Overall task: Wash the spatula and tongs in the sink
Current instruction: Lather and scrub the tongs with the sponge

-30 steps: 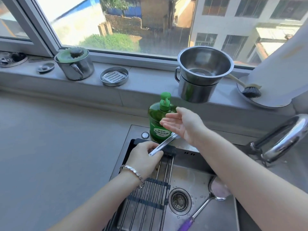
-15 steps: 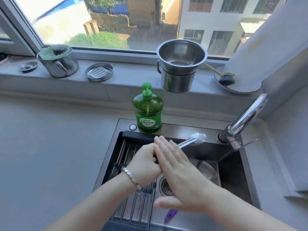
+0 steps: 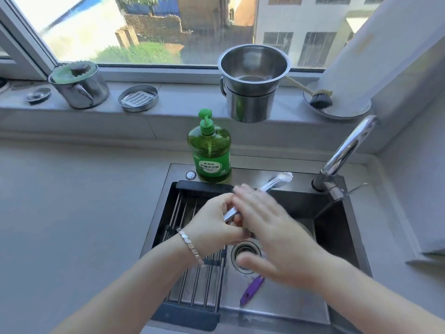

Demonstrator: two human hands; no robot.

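My left hand (image 3: 212, 225) grips the handle end of the metal tongs (image 3: 272, 184) over the sink (image 3: 337, 227); their white tips point up and right towards the back rim. My right hand (image 3: 272, 237) lies flat over the tongs' middle, fingers stretched and blurred, touching them. The spatula lies on the sink floor; only its purple handle (image 3: 251, 289) shows below my right hand, and its head is hidden.
A green soap bottle (image 3: 210, 150) stands on the sink's back rim. The tap (image 3: 344, 153) arches at the right. A roll-up drying rack (image 3: 192, 280) covers the sink's left side. Steel pots (image 3: 252, 83), a kettle (image 3: 79, 85) and a brush (image 3: 320, 98) sit on the windowsill.
My right hand came back from the soap bottle and settled flat over the tongs. The view shifted right and down over the sink. My left hand kept its hold.
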